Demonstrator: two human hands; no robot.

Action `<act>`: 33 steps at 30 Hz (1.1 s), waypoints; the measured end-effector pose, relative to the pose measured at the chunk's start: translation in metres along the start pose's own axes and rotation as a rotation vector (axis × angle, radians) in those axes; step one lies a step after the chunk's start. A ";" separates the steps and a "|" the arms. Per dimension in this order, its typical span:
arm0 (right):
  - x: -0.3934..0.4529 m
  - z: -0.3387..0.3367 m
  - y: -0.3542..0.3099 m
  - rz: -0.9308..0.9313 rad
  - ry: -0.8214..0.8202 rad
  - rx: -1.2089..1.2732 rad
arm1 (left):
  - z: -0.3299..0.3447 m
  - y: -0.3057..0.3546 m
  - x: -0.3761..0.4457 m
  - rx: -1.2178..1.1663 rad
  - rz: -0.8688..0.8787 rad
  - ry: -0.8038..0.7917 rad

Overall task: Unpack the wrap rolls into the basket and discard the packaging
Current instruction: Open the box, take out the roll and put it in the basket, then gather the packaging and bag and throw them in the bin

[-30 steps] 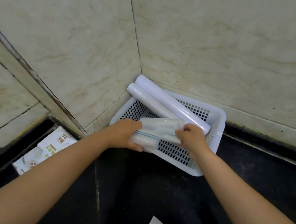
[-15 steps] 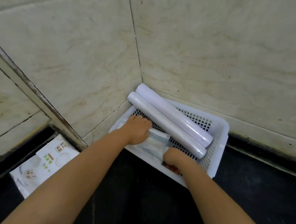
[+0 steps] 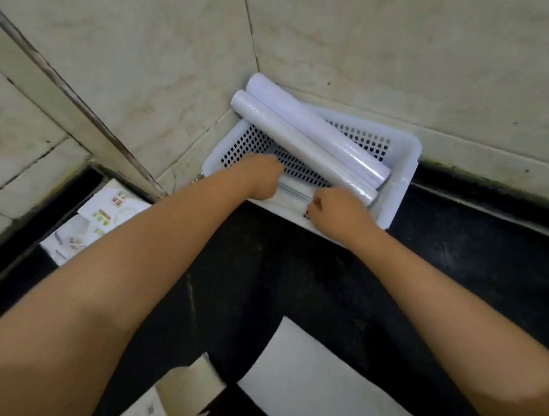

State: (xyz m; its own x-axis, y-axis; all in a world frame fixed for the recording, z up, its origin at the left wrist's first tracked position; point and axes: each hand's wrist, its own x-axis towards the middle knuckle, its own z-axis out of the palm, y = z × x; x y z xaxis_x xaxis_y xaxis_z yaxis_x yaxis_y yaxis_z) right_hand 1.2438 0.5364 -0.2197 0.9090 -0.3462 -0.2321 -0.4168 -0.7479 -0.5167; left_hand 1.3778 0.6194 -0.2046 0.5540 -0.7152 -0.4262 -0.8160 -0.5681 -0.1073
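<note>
A white perforated basket (image 3: 401, 184) stands in the wall corner on the black counter. Two long white wrap rolls lie slanted in it: the back roll (image 3: 317, 129) and the front roll (image 3: 303, 148), their upper ends resting over the rim. A flat clear packet with blue stripes (image 3: 295, 194) lies along the basket's near side. My left hand (image 3: 262, 177) is closed on the packet's left end. My right hand (image 3: 338, 209) is closed on its right end. Both hands cover much of the packet.
White packaging with green print (image 3: 93, 224) lies in a recess at the left. A white sheet (image 3: 319, 386) and torn cardboard (image 3: 189, 387) lie on the counter near me. Tiled walls close in behind and left of the basket.
Both hands have pushed the striped packet down from above the near rim to the basket's near side. The view has tilted down, showing the sheet and cardboard near me.
</note>
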 end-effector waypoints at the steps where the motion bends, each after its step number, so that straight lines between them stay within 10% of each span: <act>1: -0.014 -0.001 -0.002 -0.051 0.104 0.029 | 0.002 0.002 -0.014 -0.071 0.024 0.092; 5: -0.093 0.004 -0.010 -0.175 0.304 0.195 | 0.032 0.026 -0.104 -0.290 0.093 0.338; 12: -0.237 0.080 0.018 0.180 -0.044 -0.122 | 0.144 0.059 -0.275 -0.212 -0.329 -0.175; 20: -0.303 0.095 0.057 0.648 0.133 -0.310 | 0.180 0.061 -0.332 -0.294 -0.514 -0.061; 33: -0.422 0.019 0.113 0.694 0.716 0.312 | 0.100 0.232 -0.311 -0.225 -0.056 0.316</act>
State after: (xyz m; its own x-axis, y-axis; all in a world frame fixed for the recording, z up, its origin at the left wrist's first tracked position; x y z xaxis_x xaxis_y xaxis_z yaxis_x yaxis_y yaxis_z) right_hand 0.8129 0.6090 -0.1961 0.2124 -0.9747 -0.0696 -0.7338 -0.1121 -0.6701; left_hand 0.9991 0.7510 -0.1868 0.6492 -0.7505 -0.1235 -0.7455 -0.6601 0.0919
